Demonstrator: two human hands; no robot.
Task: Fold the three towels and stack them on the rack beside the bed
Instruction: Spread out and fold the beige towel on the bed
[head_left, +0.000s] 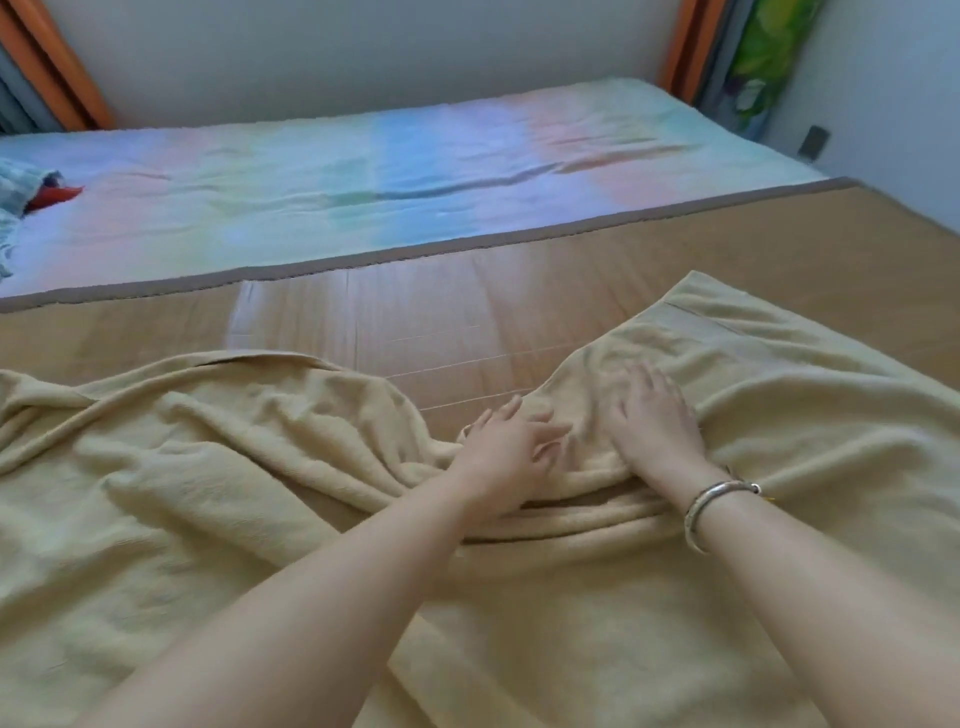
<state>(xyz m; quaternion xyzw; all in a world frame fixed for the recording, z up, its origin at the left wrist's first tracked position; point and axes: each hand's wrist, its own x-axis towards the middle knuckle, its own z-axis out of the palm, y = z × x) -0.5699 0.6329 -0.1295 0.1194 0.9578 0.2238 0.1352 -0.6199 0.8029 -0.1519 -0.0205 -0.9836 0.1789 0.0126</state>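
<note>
The large beige towel (260, 467) lies rumpled across the mat on the bed (415, 322), bunched into ridges in the middle. It looks soft, thick and limp, likely to sag and drag rather than slide, so the far hem or a corner seems the best hold. The left hand (501, 462) rests on a ridge with fingers (545, 434) loosely spread, gripping nothing. The right hand (657, 421) presses flat, fingers straight, smoothing the cloth.
</note>
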